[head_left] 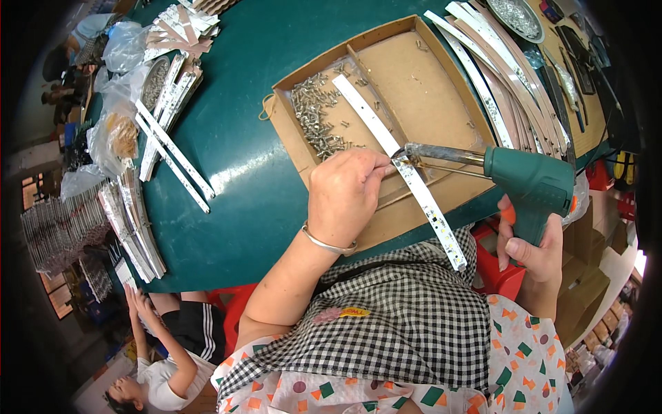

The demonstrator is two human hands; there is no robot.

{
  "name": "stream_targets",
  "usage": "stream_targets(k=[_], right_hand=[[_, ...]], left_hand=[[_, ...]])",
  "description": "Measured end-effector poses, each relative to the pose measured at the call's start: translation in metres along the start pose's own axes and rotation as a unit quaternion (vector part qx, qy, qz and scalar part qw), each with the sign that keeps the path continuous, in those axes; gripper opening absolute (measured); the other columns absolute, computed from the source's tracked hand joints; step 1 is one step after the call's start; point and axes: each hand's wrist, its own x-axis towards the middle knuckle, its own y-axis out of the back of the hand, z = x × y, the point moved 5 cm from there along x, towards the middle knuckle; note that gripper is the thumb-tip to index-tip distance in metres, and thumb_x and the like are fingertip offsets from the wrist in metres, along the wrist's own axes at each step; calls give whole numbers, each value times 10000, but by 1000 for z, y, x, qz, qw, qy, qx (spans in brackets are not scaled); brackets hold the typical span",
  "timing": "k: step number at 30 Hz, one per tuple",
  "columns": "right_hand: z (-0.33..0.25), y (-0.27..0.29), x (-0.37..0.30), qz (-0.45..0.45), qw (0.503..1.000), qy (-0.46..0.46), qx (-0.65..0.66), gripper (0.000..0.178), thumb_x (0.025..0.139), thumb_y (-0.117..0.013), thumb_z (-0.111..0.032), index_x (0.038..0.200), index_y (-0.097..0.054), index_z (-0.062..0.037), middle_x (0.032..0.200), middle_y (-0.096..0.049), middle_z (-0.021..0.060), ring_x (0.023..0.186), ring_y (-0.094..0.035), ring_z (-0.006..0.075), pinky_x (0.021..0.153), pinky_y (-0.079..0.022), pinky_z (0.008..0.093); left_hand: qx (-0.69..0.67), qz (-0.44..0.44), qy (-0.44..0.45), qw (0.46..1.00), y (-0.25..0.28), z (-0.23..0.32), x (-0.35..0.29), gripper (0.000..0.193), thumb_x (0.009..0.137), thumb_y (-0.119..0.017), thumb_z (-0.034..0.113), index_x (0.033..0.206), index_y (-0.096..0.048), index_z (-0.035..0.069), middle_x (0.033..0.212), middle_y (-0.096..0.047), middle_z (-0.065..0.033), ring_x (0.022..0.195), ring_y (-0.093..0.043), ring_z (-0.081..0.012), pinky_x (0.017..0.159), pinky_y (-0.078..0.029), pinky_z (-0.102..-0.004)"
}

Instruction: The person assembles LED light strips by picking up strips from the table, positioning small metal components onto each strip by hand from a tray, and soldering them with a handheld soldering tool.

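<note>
My right hand [538,252] grips the handle of a green soldering gun [527,179], its fingers wrapped round it. The gun's metal tip points left and meets a narrow white LED circuit strip [429,203]. That strip lies slantwise across a shallow cardboard box [303,155], its near end reaching past the box toward my apron. My left hand [348,183] is closed in a pinch at the strip's left edge, right beside the tip. What sits between its fingertips is too small to tell. Many small metal parts [314,117] are heaped in the box's left compartment.
Stacked strips [507,69] lie right of the box, near a bowl of small parts [517,17]. More strips [172,159] and plastic bags [124,48] lie on the left of the green table [241,90]. Another person [165,372] sits at lower left, hands on strips.
</note>
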Motion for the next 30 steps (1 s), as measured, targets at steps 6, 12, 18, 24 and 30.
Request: stream_targets(k=[6,12,18,24,30], right_hand=[[0,3,-1,5,1000,15,0,479,775,-757,-85,1135,-478,60,767,-537,111,547,-559,148,469,-501,257],[4,6,0,-26,1000,-4,-6,464,775,-757,-90,1120,-490,68,804,-543,122,555,-559,154,469,-501,261],[2,14,2,11,997,55,47,666,742,-756,-75,1266,-391,116,1148,-521,214,597,-540,144,413,-505,263],[-4,14,2,29,992,108,65,805,717,-773,-83,1341,-307,121,1264,-486,245,601,-519,129,378,-485,250],[-9,36,-5,129,962,217,-100,738,736,-768,-90,1336,-379,95,923,-549,105,597,-551,141,491,-474,223]], left_hand=[[4,1,0,1000,0,-2,0,83,725,-731,-21,783,-709,34,743,-691,-97,630,-665,-212,570,-525,-285],[1,0,1,1000,1,-2,2,81,724,-736,-16,780,-710,36,743,-692,-94,628,-666,-210,567,-524,-284],[0,1,-1,1000,1,-2,1,87,722,-737,-17,785,-710,36,743,-692,-93,624,-664,-208,561,-520,-281],[1,6,-7,1000,3,2,1,122,711,-749,-14,813,-705,37,766,-694,-97,634,-663,-213,564,-517,-285],[75,10,-86,993,24,25,-6,217,663,-769,3,863,-692,34,829,-702,-85,711,-667,-224,630,-518,-311]])
